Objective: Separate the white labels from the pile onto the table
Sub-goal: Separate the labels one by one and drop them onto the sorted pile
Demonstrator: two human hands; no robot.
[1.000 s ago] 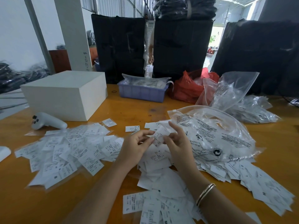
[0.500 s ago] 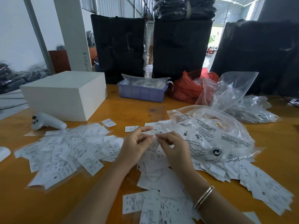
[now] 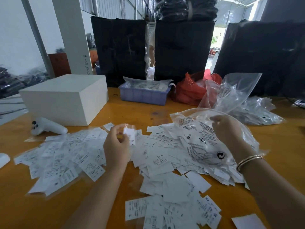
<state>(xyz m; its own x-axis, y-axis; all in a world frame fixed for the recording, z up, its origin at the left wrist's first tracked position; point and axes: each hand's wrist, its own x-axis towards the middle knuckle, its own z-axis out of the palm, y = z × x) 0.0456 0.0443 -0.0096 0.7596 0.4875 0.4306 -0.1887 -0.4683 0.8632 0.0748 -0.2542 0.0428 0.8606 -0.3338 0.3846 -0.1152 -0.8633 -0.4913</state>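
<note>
Labels (image 3: 158, 156) are lying in a loose white pile on the tabletop (image 3: 145, 116), just in front of the clear bag (image 3: 203, 138), with a second spread (image 3: 62, 156) sitting to the left of that pile. One label (image 3: 130, 135) is being held above the gap between the two heaps, pinched in the fingers (image 3: 121, 138) of the left hand (image 3: 116, 147); the picture is blurred there, so the exact grip is hard to read. They are looking thin, light and floppy, probably slick where they overlap, so a single one is likely best taken by a free corner or edge with fingertips, sliding it off its neighbours rather than lifting straight up. A draught or a quick sweep could be scattering them. The right hand (image 3: 227, 129) is hovering over the bag with fingers curled; whether it is pinching the plastic I cannot tell. Beyond the spread, a white box (image 3: 66, 98) and a controller (image 3: 47, 128) are sitting; a blue tray (image 3: 143, 95) is standing farther back.
</note>
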